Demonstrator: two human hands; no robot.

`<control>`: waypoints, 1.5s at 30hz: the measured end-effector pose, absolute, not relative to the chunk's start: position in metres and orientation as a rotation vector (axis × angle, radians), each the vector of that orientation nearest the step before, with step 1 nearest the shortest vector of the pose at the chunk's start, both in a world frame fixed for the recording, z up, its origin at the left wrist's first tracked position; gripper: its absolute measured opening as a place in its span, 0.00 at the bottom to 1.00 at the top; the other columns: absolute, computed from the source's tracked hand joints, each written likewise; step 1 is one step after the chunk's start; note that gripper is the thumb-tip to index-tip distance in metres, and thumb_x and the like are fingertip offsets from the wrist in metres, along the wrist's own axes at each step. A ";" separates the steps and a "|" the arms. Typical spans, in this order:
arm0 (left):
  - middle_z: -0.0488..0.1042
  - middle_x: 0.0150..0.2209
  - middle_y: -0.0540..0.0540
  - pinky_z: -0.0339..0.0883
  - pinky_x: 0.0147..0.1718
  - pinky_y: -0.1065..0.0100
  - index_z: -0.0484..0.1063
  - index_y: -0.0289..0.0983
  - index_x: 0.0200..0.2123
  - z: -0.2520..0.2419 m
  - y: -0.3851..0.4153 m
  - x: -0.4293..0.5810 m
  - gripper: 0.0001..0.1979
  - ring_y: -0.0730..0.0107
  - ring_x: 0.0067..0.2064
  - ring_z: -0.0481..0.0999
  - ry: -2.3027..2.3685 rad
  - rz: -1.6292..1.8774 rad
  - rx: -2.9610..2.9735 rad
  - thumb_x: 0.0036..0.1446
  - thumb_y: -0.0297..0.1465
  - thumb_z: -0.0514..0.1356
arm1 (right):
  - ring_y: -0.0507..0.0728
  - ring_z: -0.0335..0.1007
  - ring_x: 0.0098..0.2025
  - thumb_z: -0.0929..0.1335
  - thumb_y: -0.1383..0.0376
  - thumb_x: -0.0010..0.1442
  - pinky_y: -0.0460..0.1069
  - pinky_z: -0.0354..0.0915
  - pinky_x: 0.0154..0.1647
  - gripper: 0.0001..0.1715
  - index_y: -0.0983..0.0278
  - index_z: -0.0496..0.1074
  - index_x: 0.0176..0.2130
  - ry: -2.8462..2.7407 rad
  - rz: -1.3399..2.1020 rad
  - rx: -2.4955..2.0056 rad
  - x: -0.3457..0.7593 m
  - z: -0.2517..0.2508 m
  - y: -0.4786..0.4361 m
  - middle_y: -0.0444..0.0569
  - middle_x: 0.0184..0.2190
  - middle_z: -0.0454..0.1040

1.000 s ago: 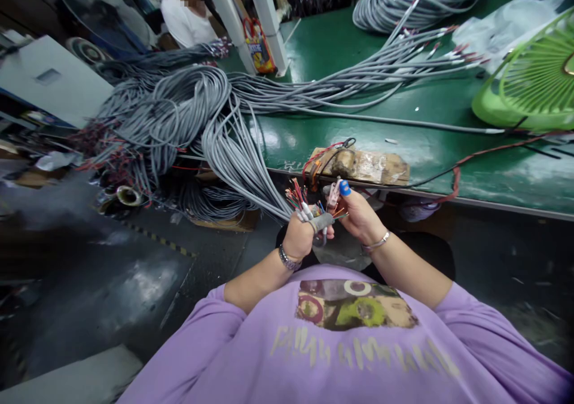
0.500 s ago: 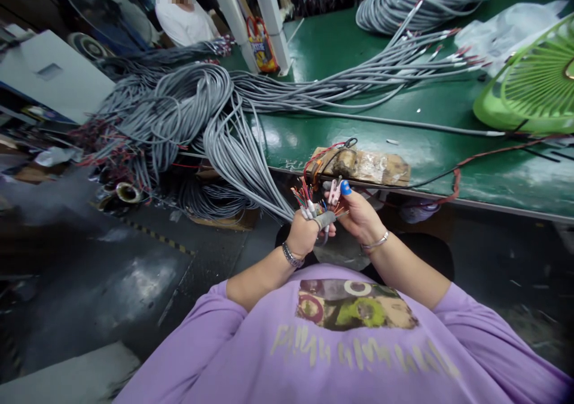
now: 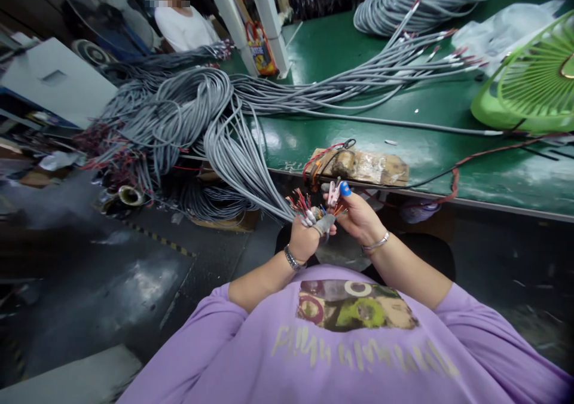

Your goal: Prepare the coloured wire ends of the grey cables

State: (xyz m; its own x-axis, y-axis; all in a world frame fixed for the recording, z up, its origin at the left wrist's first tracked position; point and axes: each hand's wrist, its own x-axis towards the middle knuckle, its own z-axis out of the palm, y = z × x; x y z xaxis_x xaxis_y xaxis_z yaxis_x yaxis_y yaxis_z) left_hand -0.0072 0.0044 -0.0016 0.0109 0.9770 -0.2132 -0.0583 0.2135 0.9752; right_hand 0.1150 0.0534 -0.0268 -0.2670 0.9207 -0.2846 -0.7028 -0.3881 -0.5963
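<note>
My left hand (image 3: 304, 238) is closed around a bunch of grey cables (image 3: 269, 198), near their stripped ends. Bare coloured wires (image 3: 301, 202) with white sleeves fan out above its fingers. A grey covering wraps the left thumb. Close beside it, my right hand (image 3: 362, 217) wears a blue finger cot (image 3: 345, 189) and pinches a small pink clip (image 3: 333, 193), which looks like a clothes peg. Orange wire ends (image 3: 338, 210) stick out between the two hands. The fingertips of the right hand are partly hidden.
A taped wooden block (image 3: 372, 166) lies at the front edge of the green table (image 3: 443, 164). Piled grey cable coils (image 3: 192, 102) hang over the left side. A green fan (image 3: 533, 75) and a plastic bag (image 3: 506, 30) stand right. Someone in white (image 3: 186, 27) is beyond.
The wire ends in my left hand have tilted slightly left and down. My right hand keeps the pink clip in nearly the same place. The view has shifted a little.
</note>
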 end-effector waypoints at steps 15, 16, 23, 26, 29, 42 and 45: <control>0.74 0.20 0.48 0.67 0.22 0.71 0.73 0.34 0.24 0.002 -0.007 -0.020 0.18 0.73 0.21 0.72 1.200 1.010 1.118 0.43 0.43 0.71 | 0.54 0.73 0.26 0.78 0.54 0.46 0.48 0.67 0.29 0.24 0.66 0.75 0.37 -1.043 2.058 -0.565 0.141 -0.026 0.031 0.48 0.27 0.78; 0.74 0.20 0.48 0.67 0.23 0.71 0.73 0.34 0.24 0.003 -0.008 -0.020 0.18 0.72 0.21 0.72 1.203 1.008 1.130 0.42 0.43 0.71 | 0.53 0.73 0.25 0.77 0.56 0.48 0.48 0.66 0.29 0.20 0.66 0.75 0.36 -1.071 2.024 -0.574 0.140 -0.026 0.028 0.47 0.25 0.77; 0.75 0.21 0.48 0.70 0.24 0.71 0.75 0.33 0.25 -0.001 -0.006 -0.024 0.15 0.71 0.22 0.75 1.228 0.937 1.179 0.42 0.39 0.71 | 0.51 0.69 0.20 0.77 0.57 0.49 0.46 0.62 0.22 0.15 0.65 0.76 0.31 -1.023 1.813 -0.757 0.129 -0.024 0.018 0.44 0.20 0.74; 0.76 0.21 0.48 0.73 0.25 0.69 0.75 0.33 0.28 -0.006 -0.004 -0.027 0.16 0.69 0.22 0.76 1.219 0.870 1.160 0.41 0.38 0.72 | 0.52 0.68 0.21 0.78 0.54 0.45 0.48 0.65 0.24 0.18 0.64 0.77 0.29 -1.071 1.772 -0.805 0.130 -0.018 0.017 0.44 0.20 0.74; 0.76 0.20 0.48 0.72 0.23 0.70 0.74 0.33 0.26 -0.007 -0.005 -0.027 0.16 0.69 0.21 0.76 1.226 0.888 1.153 0.42 0.40 0.71 | 0.51 0.67 0.21 0.78 0.52 0.43 0.48 0.65 0.25 0.19 0.64 0.77 0.28 -1.083 1.721 -0.863 0.129 -0.014 0.016 0.44 0.19 0.73; 0.77 0.22 0.48 0.66 0.20 0.74 0.71 0.35 0.24 -0.007 -0.006 -0.023 0.17 0.73 0.22 0.75 1.167 1.153 1.099 0.51 0.44 0.66 | 0.51 0.69 0.27 0.77 0.48 0.44 0.47 0.68 0.31 0.23 0.64 0.76 0.30 -0.708 1.960 -0.759 0.141 -0.039 0.032 0.46 0.26 0.75; 0.77 0.22 0.48 0.66 0.21 0.73 0.71 0.35 0.25 -0.007 -0.004 -0.020 0.16 0.72 0.22 0.75 1.166 1.164 1.079 0.52 0.43 0.65 | 0.51 0.69 0.28 0.70 0.39 0.50 0.47 0.68 0.30 0.30 0.64 0.76 0.33 -0.617 1.979 -0.769 0.139 -0.036 0.045 0.48 0.29 0.76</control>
